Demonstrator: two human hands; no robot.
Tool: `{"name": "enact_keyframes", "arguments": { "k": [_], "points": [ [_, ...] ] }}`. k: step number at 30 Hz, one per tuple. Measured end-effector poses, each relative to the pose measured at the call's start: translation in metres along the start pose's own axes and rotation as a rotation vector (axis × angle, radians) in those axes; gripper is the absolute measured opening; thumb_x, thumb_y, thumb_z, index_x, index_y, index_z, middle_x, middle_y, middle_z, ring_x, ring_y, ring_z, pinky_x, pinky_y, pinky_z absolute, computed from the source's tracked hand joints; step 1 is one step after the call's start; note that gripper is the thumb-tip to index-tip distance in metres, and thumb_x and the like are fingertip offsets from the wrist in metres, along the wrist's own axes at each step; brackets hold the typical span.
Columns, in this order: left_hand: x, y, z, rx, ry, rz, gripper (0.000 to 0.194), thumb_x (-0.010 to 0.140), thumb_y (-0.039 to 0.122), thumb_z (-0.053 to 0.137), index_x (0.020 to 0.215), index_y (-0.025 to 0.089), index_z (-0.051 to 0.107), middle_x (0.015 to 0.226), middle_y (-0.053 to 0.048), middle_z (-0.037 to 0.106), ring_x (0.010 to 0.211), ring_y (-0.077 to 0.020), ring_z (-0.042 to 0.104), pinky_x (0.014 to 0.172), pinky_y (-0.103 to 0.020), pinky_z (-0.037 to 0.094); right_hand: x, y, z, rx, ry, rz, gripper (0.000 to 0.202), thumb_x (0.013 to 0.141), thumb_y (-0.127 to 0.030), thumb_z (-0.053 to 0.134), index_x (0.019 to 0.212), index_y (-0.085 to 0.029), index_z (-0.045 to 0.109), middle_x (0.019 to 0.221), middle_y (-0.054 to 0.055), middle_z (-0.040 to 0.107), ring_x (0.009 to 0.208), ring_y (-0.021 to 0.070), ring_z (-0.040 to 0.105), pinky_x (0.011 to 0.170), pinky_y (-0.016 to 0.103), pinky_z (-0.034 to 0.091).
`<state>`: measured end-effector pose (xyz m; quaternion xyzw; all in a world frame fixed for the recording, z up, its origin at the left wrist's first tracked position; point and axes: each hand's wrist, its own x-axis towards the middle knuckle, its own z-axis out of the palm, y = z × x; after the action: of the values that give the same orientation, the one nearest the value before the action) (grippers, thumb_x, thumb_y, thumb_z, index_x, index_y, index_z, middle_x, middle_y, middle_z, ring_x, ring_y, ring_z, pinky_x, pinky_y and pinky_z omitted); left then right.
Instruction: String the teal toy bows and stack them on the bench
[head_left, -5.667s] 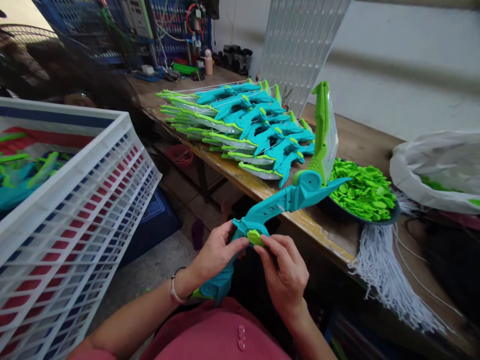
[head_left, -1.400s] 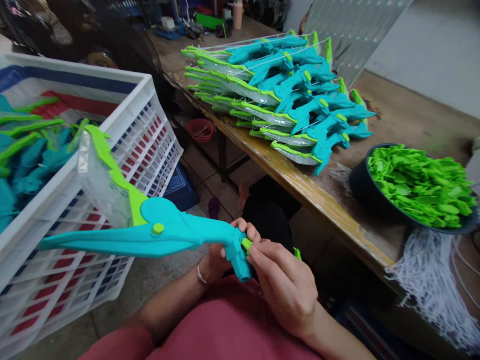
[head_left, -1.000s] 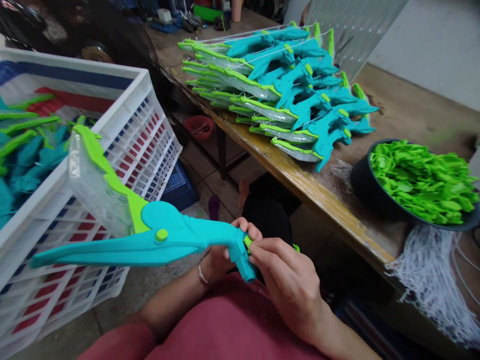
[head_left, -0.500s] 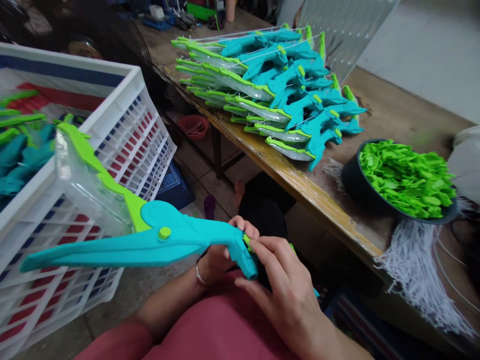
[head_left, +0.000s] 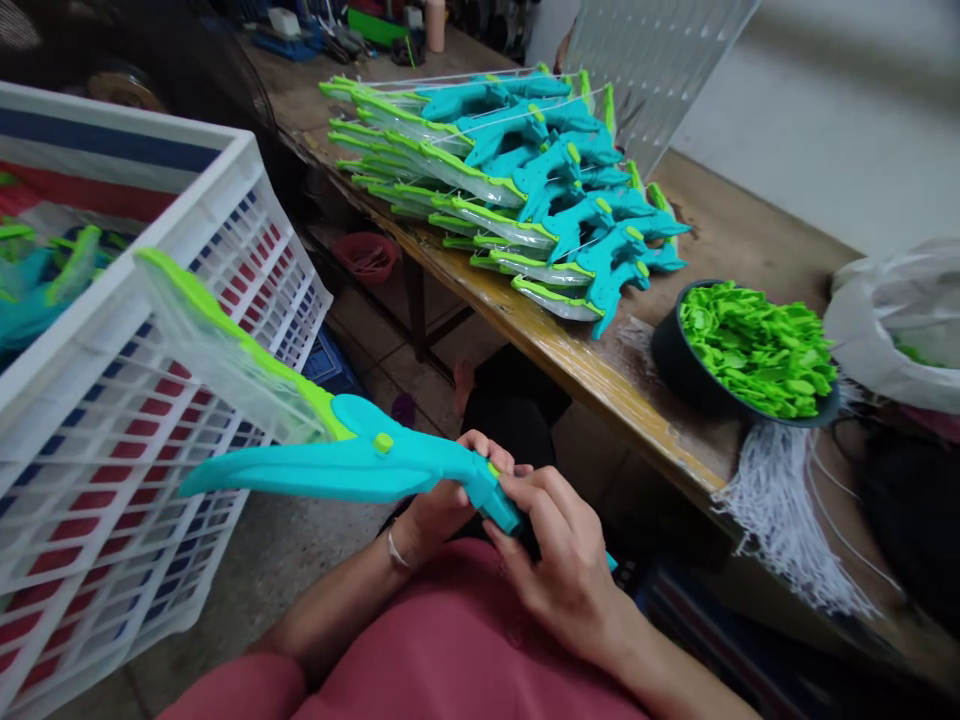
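In front of my chest I hold a toy bow with a teal plastic body and a lime green limb backed by clear plastic. Its long teal end points left, over the crate's side. My left hand is closed round the middle of the body from behind, its fingertips showing above. Around the right end, by a small green piece, my right hand pinches with thumb and fingers. The part of the toy behind my right hand is mostly hidden.
A white lattice crate with similar toys stands at left. On the wooden table lie stacked strung toy bows, a dark bowl of green pieces and a white plastic bag. White strings hang over its edge.
The toy bow has swung slightly, its long left end shifting right and a little up. Both hands keep their hold. The whole view has turned a little to the right.
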<state>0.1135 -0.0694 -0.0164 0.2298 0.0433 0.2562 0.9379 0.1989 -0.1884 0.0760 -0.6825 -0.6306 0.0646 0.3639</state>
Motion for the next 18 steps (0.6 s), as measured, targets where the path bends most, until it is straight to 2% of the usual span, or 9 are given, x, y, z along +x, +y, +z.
{"name": "enact_keyframes", "arguments": {
  "k": [3,6,9,12,15,18],
  "points": [
    [0.002,-0.001,-0.006,-0.025,-0.022,-0.031,0.053,0.062,0.043,0.097,0.092,0.021,0.060,0.091,-0.001,0.061,0.091,-0.0189,0.059,0.089,-0.034,0.048,0.002,0.005,-0.005,-0.032,-0.055,0.056,0.032,0.098,-0.024,0.064,0.128,-0.017,0.057,0.098,0.006,0.061,0.083,0.0199,0.061,0.067,0.032,0.052],
    [0.002,-0.002,-0.010,-0.048,-0.022,-0.030,0.053,0.063,0.041,0.096,0.096,0.021,0.059,0.092,-0.001,0.060,0.089,-0.0175,0.059,0.082,-0.030,0.048,0.010,0.005,-0.012,-0.156,-0.133,0.028,0.042,0.101,-0.035,0.062,0.136,-0.015,0.052,0.104,0.010,0.064,0.089,0.0230,0.064,0.073,0.035,0.055],
    [0.004,-0.008,-0.010,-0.069,-0.017,-0.014,0.055,0.061,0.041,0.096,0.096,0.021,0.059,0.095,-0.002,0.061,0.093,-0.0192,0.060,0.085,-0.032,0.047,0.017,0.002,-0.020,-0.334,-0.173,-0.064,0.033,0.103,-0.041,0.055,0.121,-0.014,0.060,0.099,0.011,0.066,0.086,0.0255,0.065,0.073,0.039,0.056],
    [0.012,-0.005,-0.010,-0.102,-0.019,-0.016,0.057,0.059,0.041,0.097,0.099,0.021,0.062,0.097,-0.004,0.063,0.096,-0.0220,0.063,0.093,-0.040,0.048,0.015,0.012,-0.037,-0.377,-0.181,-0.105,0.037,0.103,-0.049,0.053,0.114,-0.016,0.062,0.098,0.010,0.067,0.085,0.0249,0.067,0.073,0.038,0.055],
    [0.023,0.021,-0.009,-0.146,0.020,0.044,0.056,0.058,0.043,0.097,0.099,0.023,0.064,0.094,-0.001,0.064,0.093,-0.0228,0.065,0.100,-0.052,0.048,0.003,0.043,-0.058,-0.323,-0.208,0.001,0.036,0.103,-0.053,0.052,0.115,-0.021,0.063,0.103,0.007,0.069,0.088,0.0216,0.070,0.075,0.033,0.055],
    [0.025,0.071,-0.004,-0.100,0.126,0.200,0.052,0.060,0.051,0.094,0.094,0.026,0.064,0.088,0.004,0.065,0.081,-0.0196,0.066,0.091,-0.048,0.055,-0.026,0.076,-0.075,-0.359,-0.219,0.231,0.038,0.103,-0.057,0.050,0.105,-0.023,0.068,0.097,0.005,0.073,0.085,0.0217,0.072,0.074,0.032,0.055]
  ]
}}
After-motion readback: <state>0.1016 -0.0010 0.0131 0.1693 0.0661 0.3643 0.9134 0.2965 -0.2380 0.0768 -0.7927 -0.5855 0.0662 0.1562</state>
